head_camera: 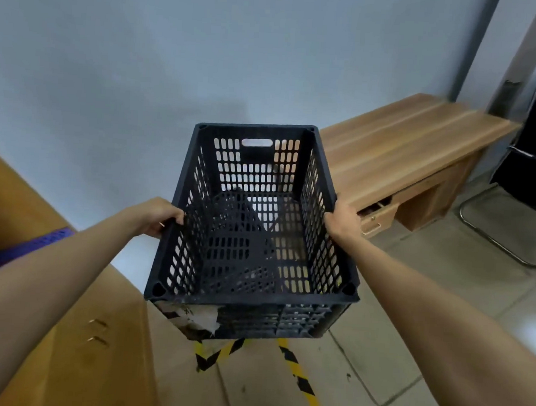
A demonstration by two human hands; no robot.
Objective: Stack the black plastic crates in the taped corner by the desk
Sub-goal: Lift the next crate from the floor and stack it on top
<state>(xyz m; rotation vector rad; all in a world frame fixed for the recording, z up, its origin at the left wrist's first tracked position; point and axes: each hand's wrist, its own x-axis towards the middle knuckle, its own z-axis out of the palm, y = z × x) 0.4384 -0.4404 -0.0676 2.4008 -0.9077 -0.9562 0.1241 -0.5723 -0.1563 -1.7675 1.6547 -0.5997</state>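
between your hands, the black crate [252, 227] hangs over the yellow-black floor tape [300, 377], beside the desk [405, 148]; left hand [157, 216] and right hand [342, 218] clamp its side rims.

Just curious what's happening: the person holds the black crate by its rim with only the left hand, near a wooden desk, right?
Not quite: both hands hold it. In the head view the left hand and the right hand each grip a side rim of the crate. The desk is indeed nearby.
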